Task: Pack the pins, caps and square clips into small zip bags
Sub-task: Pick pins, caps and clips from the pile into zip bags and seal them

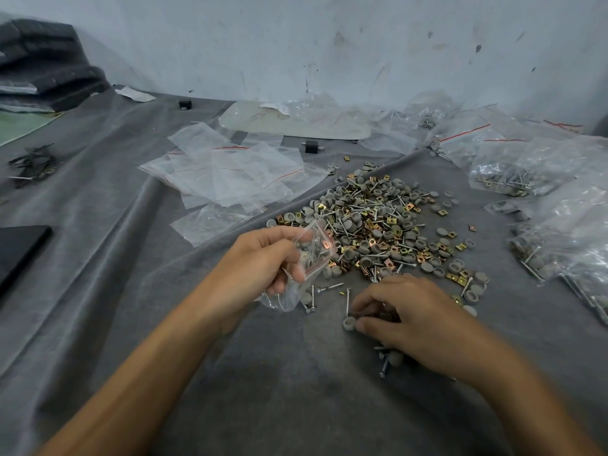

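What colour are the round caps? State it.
Grey; the caps show best in the head view.

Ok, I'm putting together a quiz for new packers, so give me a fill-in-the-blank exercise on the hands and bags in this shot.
1. The left hand holds a small zip bag whose seal line is ___.
2. A round grey ___ lies on the cloth at the fingertips of the right hand.
3. The empty bags lie to the ___ of the loose pile.
Missing words: red; cap; left.
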